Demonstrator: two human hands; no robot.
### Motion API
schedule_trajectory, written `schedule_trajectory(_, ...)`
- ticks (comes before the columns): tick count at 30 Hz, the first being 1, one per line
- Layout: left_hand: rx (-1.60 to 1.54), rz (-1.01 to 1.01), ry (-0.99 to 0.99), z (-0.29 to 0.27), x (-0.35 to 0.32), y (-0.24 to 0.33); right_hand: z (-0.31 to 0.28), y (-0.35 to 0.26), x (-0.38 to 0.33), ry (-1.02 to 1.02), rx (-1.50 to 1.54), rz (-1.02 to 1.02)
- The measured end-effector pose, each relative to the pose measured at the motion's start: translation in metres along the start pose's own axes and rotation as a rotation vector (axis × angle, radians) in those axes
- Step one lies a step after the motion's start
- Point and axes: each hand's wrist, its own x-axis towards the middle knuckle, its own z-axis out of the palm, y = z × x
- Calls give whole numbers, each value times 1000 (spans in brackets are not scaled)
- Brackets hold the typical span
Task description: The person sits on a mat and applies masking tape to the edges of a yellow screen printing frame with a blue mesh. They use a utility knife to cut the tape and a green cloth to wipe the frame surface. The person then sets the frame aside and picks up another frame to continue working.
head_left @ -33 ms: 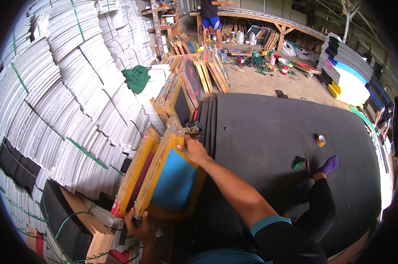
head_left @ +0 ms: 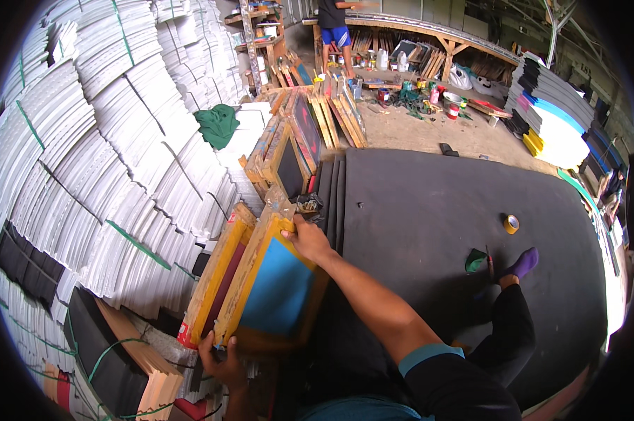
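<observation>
A wooden screen-printing frame (head_left: 278, 288) with a blue panel and yellow borders stands tilted on its edge to my left. My right hand (head_left: 307, 238) is closed on its far upper corner, thumb over the rim. At its near corner my left hand (head_left: 224, 361) grips the wood, fingers on either side of the end. Just left of it leans a second frame (head_left: 217, 277), with a dark red panel and yellow edge. What supports the lower edges is hidden.
Tall stacks of white sheets (head_left: 113, 140) line the left. More wooden frames (head_left: 289, 151) lean beyond. A black sheet stack (head_left: 429, 203) bears a tape roll (head_left: 511, 224) and my purple-socked foot (head_left: 522, 264). Paint cans (head_left: 452, 111) stand farther off; another person (head_left: 336, 35) is by the long bench (head_left: 415, 31).
</observation>
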Motion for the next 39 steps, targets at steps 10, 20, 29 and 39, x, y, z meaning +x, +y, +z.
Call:
schedule_trajectory(10, 82, 25, -36, 15, 13, 10, 10, 12, 22, -23, -11, 30)
schedule_trajectory(20, 120, 5, -1, -6, 15, 10, 29, -1, 24, -70, -80, -9)
schedule_trajectory(29, 307, 62, -75, -27, 5, 10, 41, -10, 15, -97, -46, -24)
schedule_trajectory(39, 421, 237, 14, -23, 2, 10, 54, -2, 14, -57, 21, -28)
